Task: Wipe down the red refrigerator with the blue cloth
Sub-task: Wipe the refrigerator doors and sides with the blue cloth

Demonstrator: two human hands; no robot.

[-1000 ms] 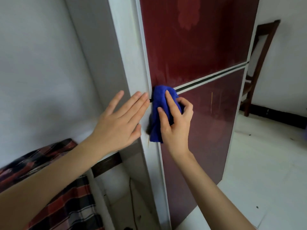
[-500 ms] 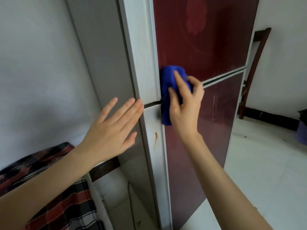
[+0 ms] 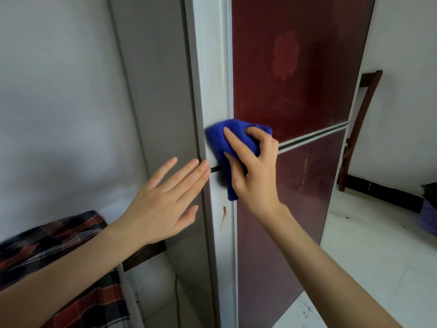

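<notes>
The red refrigerator [image 3: 298, 74] stands upright with two dark red doors and a white-grey frame on its left edge. My right hand [image 3: 255, 176] grips the bunched blue cloth [image 3: 220, 138] and presses it against the white frame strip where the upper and lower doors meet. My left hand [image 3: 163, 204] is flat with straight fingers; its fingertips reach the grey side edge of the refrigerator at the door gap. A brown drip stain [image 3: 223, 216] marks the white strip just below the cloth.
A plaid red-and-black fabric [image 3: 59, 263] lies at the lower left by the white wall. A dark wooden chair [image 3: 359, 129] stands behind the refrigerator at the right. A purple basket [image 3: 429, 216] sits on the white tiled floor at the far right.
My right hand first carried the cloth up onto the upper door, then moved it left and down onto the white frame strip. My left hand stays flat beside the refrigerator's side.
</notes>
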